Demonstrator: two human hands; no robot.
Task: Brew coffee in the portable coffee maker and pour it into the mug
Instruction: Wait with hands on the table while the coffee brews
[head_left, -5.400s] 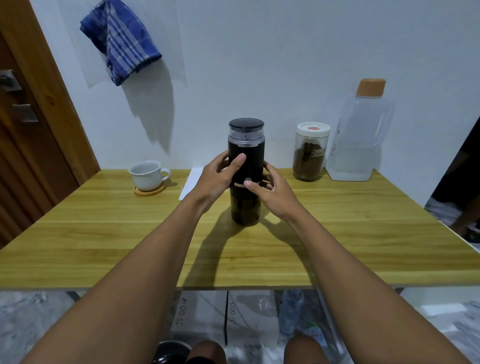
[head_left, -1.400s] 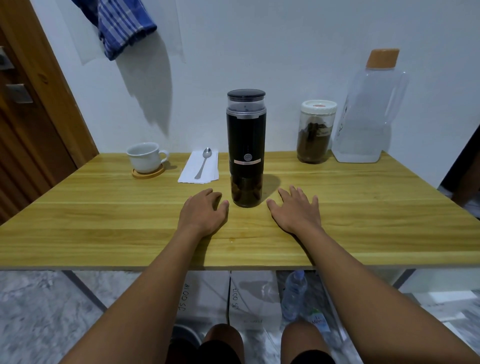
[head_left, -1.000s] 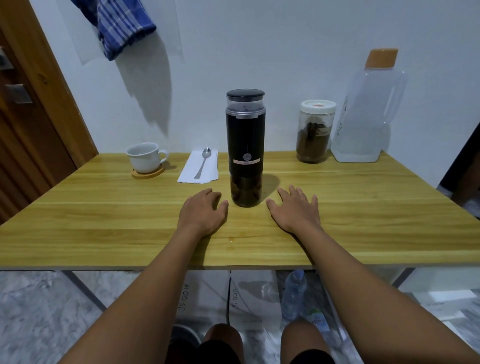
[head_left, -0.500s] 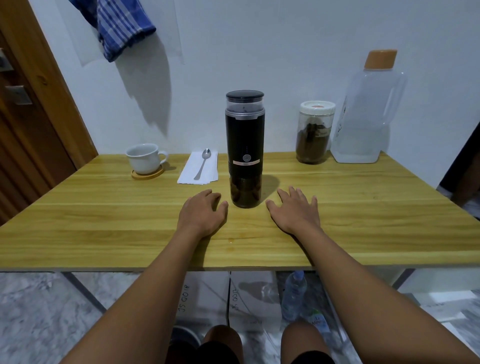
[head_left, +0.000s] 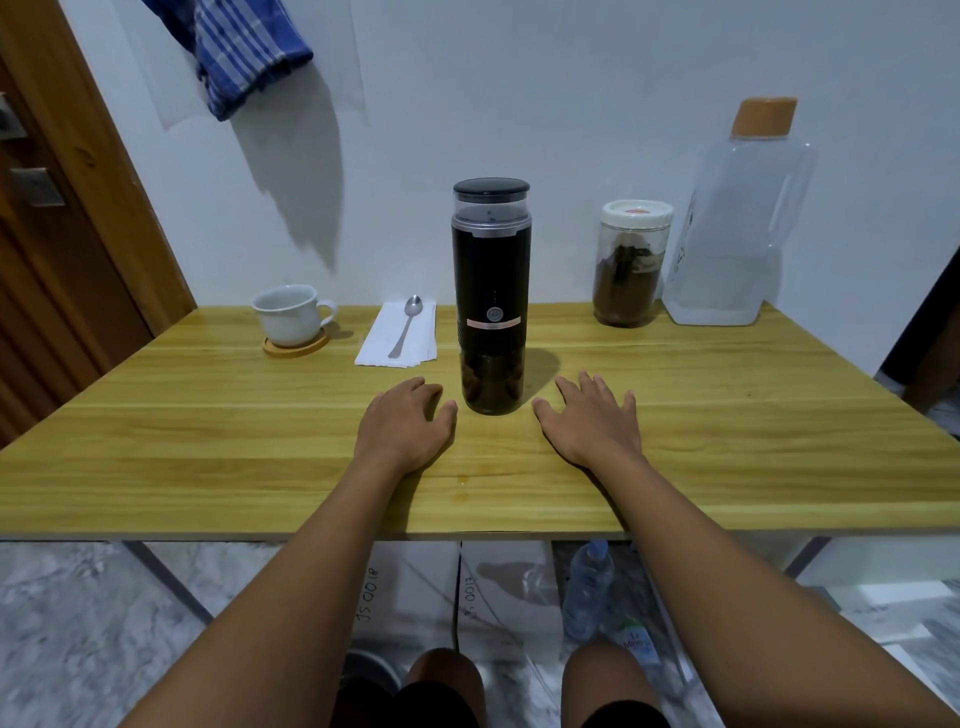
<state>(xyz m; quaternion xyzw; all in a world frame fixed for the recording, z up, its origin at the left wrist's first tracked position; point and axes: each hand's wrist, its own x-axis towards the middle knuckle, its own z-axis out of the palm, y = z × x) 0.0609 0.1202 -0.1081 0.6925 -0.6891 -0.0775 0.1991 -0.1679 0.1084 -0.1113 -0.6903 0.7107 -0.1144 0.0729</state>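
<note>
There is one view, worn on the person's head. It looks forward and down from just behind the near edge of the desk (head_left: 727, 467), whose wooden top fills the middle band of the frame. The lens is wide: the door frame (head_left: 104, 156) at the left leans inward. The left forearm (head_left: 311, 571) and right forearm (head_left: 701, 571) enter from the lower corners and converge toward the centre, close under the camera. The portable coffee maker (head_left: 491, 291) stands upright near centre frame. The white wall (head_left: 571, 104) closes the upper half. At the bottom, below the desk's edge, the floor (head_left: 78, 623) and the person's knees (head_left: 441, 680) show.
</note>
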